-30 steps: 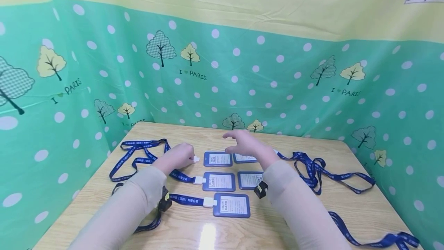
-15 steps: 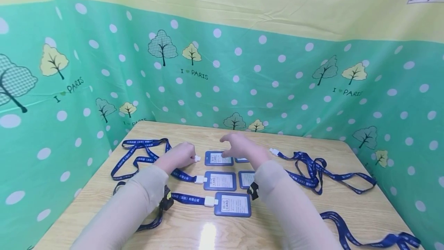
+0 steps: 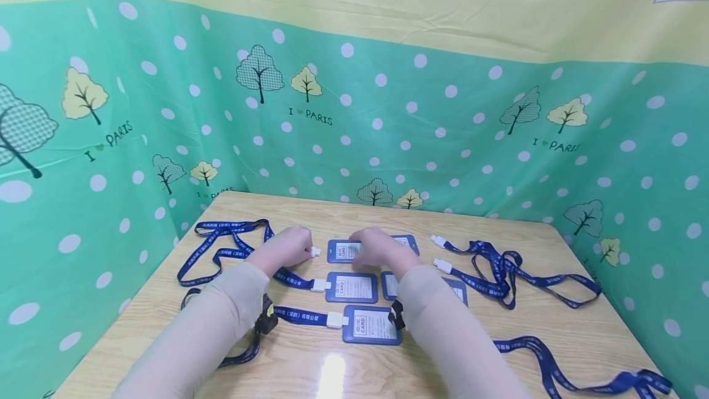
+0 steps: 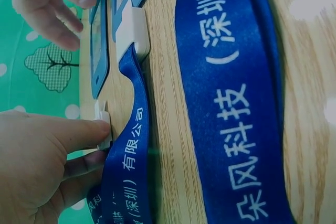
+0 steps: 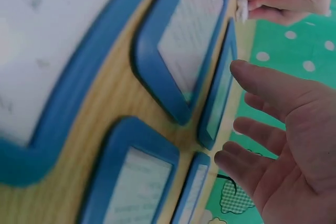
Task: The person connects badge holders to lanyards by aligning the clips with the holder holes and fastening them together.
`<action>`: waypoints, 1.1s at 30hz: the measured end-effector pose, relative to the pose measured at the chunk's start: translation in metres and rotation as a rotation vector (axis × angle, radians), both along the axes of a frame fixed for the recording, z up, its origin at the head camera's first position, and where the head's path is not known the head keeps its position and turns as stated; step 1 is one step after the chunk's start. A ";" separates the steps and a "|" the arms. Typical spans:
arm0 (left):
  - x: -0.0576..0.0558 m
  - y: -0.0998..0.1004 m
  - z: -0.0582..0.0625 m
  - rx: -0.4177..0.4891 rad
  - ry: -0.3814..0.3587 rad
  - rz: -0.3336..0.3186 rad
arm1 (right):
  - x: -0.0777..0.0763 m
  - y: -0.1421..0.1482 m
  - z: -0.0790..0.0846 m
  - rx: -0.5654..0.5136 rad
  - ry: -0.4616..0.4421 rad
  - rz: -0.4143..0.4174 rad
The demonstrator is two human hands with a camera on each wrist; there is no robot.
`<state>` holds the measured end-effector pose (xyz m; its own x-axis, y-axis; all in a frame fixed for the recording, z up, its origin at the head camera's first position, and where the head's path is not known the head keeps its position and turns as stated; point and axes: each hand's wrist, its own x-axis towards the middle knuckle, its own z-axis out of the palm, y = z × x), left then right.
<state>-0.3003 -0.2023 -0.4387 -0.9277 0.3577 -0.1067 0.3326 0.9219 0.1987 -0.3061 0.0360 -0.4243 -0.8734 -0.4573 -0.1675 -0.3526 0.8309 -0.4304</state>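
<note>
My left hand [image 3: 284,248] pinches the white plastic clip [image 4: 103,127] of a blue lanyard [image 4: 134,150] between thumb and fingers. Just right of that clip lies a blue ID card holder [image 3: 338,251], its slotted end facing the clip with a gap between them. My right hand [image 3: 382,247] reaches over this holder's right part, thumb and fingers extended and spread, seen close beside the holder [image 5: 220,85] in the right wrist view. Part of the holder is hidden under the hand. Another holder [image 3: 408,242] shows behind my right hand.
Nearer me, two holders [image 3: 354,288] [image 3: 372,325] are joined to lanyards by white clips. More holders [image 3: 458,290] lie partly under my right forearm. On the right are loose lanyards [image 3: 495,270] with white clips [image 3: 442,265], and another lanyard [image 3: 545,359] in front.
My right hand has come down and slightly left onto the far-left holder's area, uncovering holders and clips to its right. My left hand keeps its pinch on the clip, nearly still.
</note>
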 end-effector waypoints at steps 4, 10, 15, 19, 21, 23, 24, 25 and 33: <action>0.001 0.001 0.000 0.000 -0.002 0.003 | 0.002 -0.003 -0.005 0.028 0.006 0.004; 0.001 0.002 0.001 -0.007 -0.013 0.009 | 0.004 -0.006 -0.007 0.060 0.032 0.032; 0.001 0.002 0.002 -0.014 -0.012 0.000 | 0.006 -0.009 -0.006 0.056 0.038 0.036; 0.001 0.001 0.002 -0.014 -0.011 -0.005 | 0.006 -0.010 -0.007 0.047 0.033 0.028; 0.001 0.001 0.002 -0.014 -0.010 -0.005 | 0.006 -0.011 -0.007 0.040 0.029 0.021; 0.001 0.000 0.002 -0.015 -0.014 0.000 | 0.007 -0.011 -0.007 0.032 0.017 0.010; 0.001 0.000 0.002 -0.015 -0.015 0.002 | 0.007 -0.011 -0.007 0.029 0.012 0.007; 0.001 0.000 0.002 -0.017 -0.016 0.004 | 0.006 -0.010 -0.007 0.025 0.008 0.004; 0.002 0.001 0.002 -0.015 -0.007 0.004 | 0.005 -0.006 -0.007 0.022 -0.017 -0.027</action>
<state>-0.2982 -0.2011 -0.4363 -0.9283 0.3525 -0.1181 0.3279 0.9260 0.1870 -0.3012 0.0303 -0.4309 -0.8822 -0.4298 -0.1924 -0.3226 0.8493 -0.4178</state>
